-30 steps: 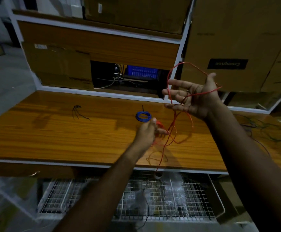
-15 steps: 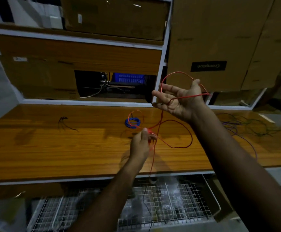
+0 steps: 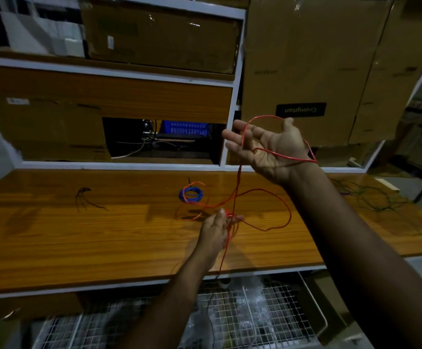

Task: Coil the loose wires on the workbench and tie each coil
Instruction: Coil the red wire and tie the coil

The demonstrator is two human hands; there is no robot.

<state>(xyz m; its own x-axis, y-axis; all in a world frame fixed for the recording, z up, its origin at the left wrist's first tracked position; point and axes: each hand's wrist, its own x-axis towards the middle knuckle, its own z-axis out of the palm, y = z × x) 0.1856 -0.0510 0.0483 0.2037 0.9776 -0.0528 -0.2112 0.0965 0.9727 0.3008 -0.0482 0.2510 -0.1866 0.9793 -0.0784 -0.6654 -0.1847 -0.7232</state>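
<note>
The red wire (image 3: pixel 237 195) was stretched up and down: looped over the wide-open right hand (image 3: pixel 272 149) above, pinched below by the left hand (image 3: pixel 217 230), near the blue coil (image 3: pixel 191 194).

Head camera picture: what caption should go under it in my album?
Right hand raised with red wire looped around it; left hand pinches the wire above the workbench.
</note>
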